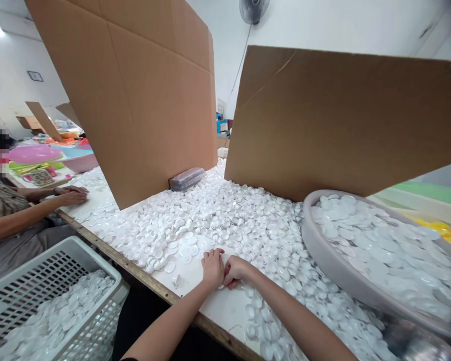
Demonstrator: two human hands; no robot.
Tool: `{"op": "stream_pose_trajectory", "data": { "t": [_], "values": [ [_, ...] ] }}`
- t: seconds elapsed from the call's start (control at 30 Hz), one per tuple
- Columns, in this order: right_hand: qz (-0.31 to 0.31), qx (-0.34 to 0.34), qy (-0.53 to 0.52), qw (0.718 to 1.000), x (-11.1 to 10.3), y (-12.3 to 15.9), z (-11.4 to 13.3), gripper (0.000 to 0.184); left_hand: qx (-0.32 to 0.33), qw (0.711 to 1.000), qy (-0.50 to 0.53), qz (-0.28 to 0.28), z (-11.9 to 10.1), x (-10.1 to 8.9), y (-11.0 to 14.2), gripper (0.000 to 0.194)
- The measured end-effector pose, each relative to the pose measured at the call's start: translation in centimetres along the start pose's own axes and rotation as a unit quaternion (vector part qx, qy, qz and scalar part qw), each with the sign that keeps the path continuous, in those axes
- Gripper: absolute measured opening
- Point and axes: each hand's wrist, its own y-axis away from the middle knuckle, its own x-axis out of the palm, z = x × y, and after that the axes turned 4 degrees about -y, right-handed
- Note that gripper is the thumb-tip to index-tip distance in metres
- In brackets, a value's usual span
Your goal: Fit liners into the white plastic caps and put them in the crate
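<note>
My left hand and my right hand meet close together above the white tabletop, near its front edge. The fingers of both are curled inward. A sliver of something pale shows below where they meet, but the fingers hide what they hold. Small, shiny, clear-white round plastic pieces, like shallow discs or caps, lie in a wide heap just beyond my hands and along the right. A few loose pieces rest left of my left hand.
Cardboard sheets stand upright behind the heap. A clear plastic box sits against the left one. At right is a grey tub of larger discs; at lower left, a basket of pieces. Another person sits left.
</note>
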Motion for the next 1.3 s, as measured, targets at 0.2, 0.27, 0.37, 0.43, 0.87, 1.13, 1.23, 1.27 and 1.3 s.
{"op": "stream_pose_trajectory", "data": {
  "t": [0.2, 0.27, 0.37, 0.43, 0.87, 1.13, 1.23, 1.27, 1.3],
  "values": [
    [-0.002, 0.011, 0.028, 1.0, 0.0, -0.8, 0.0, 0.018, -0.024, 0.999, -0.034, -0.017, -0.1, 0.4, -0.3, 0.03],
    [-0.018, -0.005, 0.018, 1.0, 0.1, -0.6, -0.3, 0.018, -0.012, 0.999, -0.025, -0.041, 0.0, 0.3, -0.1, 0.03],
    [-0.036, -0.023, 0.028, 0.999, 0.4, -0.2, -0.7, 0.015, 0.02, 0.998, -0.02, -0.051, -0.1, -0.2, 0.1, 0.026],
    [-0.042, -0.039, 0.049, 0.997, 0.6, 0.2, -0.9, 0.011, 0.032, 0.998, -0.039, -0.026, -0.5, -0.6, 0.2, 0.028],
    [-0.125, -0.3, 0.239, 0.915, 4.7, 1.3, 1.1, 0.026, -0.148, 0.975, -0.061, -0.152, 14.1, -14.9, 5.7, 0.041],
    [-0.138, -0.349, 0.391, 0.841, 9.4, -4.4, 4.6, 0.061, -0.239, 0.918, -0.087, -0.303, 19.7, -20.5, 8.7, 0.02],
    [-0.179, -0.34, 0.436, 0.814, 10.6, -4.8, 3.6, 0.059, -0.148, 0.955, 0.024, -0.256, 16.3, -16.4, 6.3, 0.023],
    [-0.196, -0.347, 0.438, 0.806, 10.8, -4.6, 2.9, 0.056, -0.111, 0.964, 0.059, -0.233, 15.0, -14.8, 5.4, 0.028],
    [-0.213, -0.354, 0.433, 0.801, 10.8, -4.3, 2.0, 0.053, -0.066, 0.973, 0.088, -0.205, 13.7, -13.3, 4.5, 0.031]
  ]
}}
